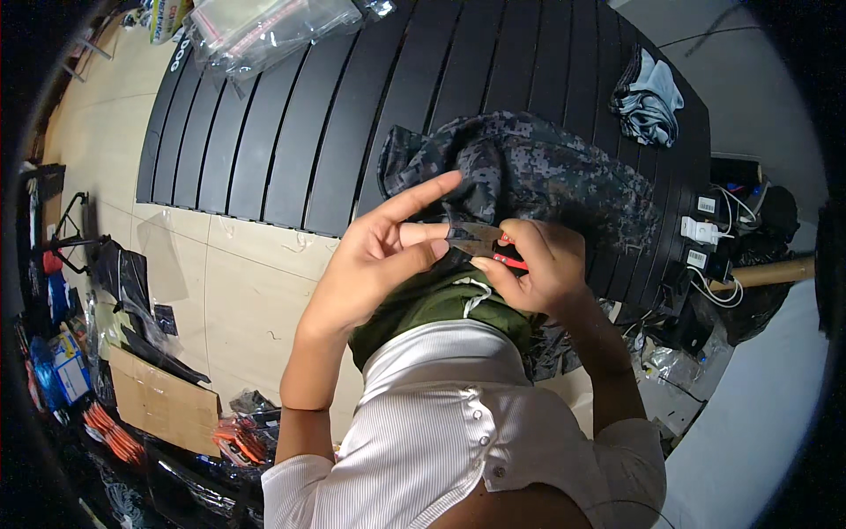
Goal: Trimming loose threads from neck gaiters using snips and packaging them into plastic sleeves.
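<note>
A dark camouflage cloth garment (546,167) lies bunched on the black table in front of me. Its near part hangs toward my lap. My right hand (542,264) is closed around small red-handled thread snips (509,261), whose blades point left. Facing them, my left hand (379,251) has its index finger stretched out over the cloth. Its thumb and middle finger come together beside the blades at a dark bit of material. What exactly sits between those fingertips is too small to make out.
The black slatted table (291,132) holds clear plastic packets (256,35) at its far left and a folded grey-white cloth (650,97) at its far right. Chargers with white cables (705,231) sit at its right edge. Cardboard (163,397) and bags lie on the floor to the left.
</note>
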Tool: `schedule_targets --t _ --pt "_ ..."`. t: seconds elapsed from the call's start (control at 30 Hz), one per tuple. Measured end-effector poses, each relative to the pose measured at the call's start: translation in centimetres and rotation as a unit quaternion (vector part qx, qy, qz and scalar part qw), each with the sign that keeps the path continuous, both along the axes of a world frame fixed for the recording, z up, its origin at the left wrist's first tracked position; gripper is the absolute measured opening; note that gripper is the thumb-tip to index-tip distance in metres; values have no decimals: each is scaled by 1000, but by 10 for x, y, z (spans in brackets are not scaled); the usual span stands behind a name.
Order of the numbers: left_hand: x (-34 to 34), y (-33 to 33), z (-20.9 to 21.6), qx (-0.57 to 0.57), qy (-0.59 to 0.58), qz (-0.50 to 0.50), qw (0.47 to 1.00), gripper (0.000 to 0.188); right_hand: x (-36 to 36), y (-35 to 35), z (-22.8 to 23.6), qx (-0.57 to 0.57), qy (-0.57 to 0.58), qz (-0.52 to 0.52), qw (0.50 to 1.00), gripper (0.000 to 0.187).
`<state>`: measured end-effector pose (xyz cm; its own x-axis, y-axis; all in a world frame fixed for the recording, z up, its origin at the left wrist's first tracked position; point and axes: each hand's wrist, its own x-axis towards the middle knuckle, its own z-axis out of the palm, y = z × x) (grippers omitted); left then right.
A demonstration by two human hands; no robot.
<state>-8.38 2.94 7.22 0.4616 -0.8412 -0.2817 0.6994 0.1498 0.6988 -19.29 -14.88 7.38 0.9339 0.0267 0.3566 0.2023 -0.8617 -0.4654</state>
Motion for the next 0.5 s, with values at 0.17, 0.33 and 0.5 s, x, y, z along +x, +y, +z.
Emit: schedule_targets --t 0.17,0.33,0.5 --pt "0 -1 3 17 12 -4 1000 59 1 -5 1 -17 16 22 999 31" --pt "1 -2 3 44 6 -12 999 57 0 -8 2 34 31 -9 999 31" --pt "0 -3 6 42 34 37 998 56 -10 -12 1 123 44 -77 988 32"
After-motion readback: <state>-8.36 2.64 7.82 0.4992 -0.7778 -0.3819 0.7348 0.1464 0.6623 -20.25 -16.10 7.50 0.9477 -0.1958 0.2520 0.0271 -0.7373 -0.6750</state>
